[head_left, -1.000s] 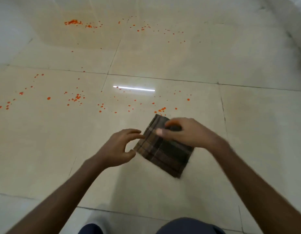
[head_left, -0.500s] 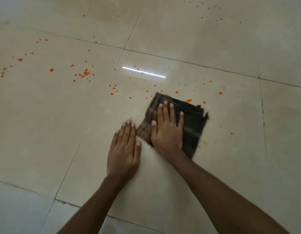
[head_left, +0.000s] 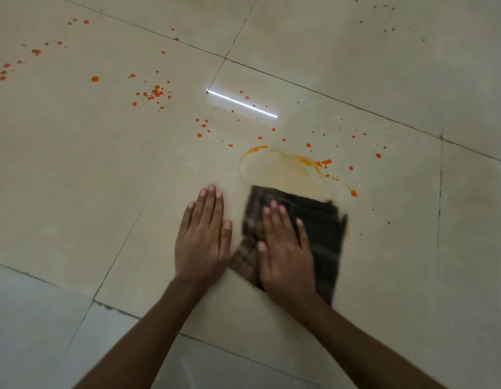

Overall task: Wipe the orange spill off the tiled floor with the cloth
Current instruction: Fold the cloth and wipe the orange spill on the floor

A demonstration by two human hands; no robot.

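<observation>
Just beyond the spread fingers [head_left: 274, 211] of the right hand [head_left: 285, 254], flat on the cloth [head_left: 319, 228], lies the orange smear [head_left: 283, 167].

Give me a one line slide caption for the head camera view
Right hand presses a dark plaid cloth flat beside an orange smear; left hand braces on the beige tiled floor.

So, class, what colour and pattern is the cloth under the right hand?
Dark brown plaid cloth, lighter tan stripes, blurred; head view, the only one.
</observation>
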